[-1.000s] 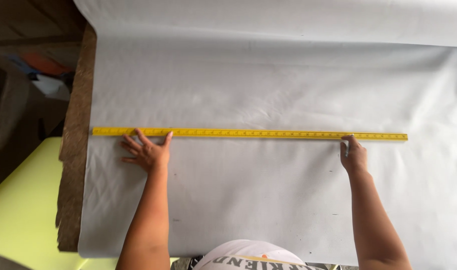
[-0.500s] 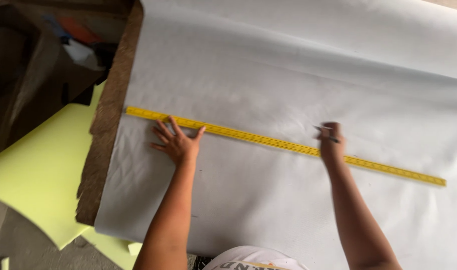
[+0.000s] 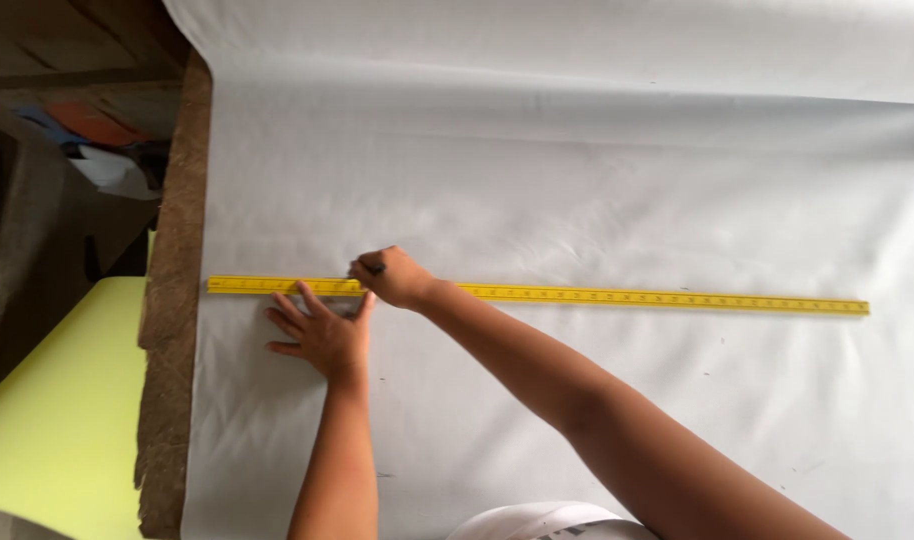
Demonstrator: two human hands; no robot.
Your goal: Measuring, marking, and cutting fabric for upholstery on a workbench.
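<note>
Ruler [image 3: 537, 295], long and yellow, lies left-to-right across the white fabric [image 3: 577, 170] on the table [image 3: 172, 300]. Left hand [image 3: 322, 335] stays spread flat, fingers wide, pinning the ruler's left end. Right hand [image 3: 395, 277] has slid from the ruler's right end to just beside the left hand, pinching a dark pen-like tip [image 3: 375, 268] at the ruler's far edge. Looks like marking at the left end now.
</note>
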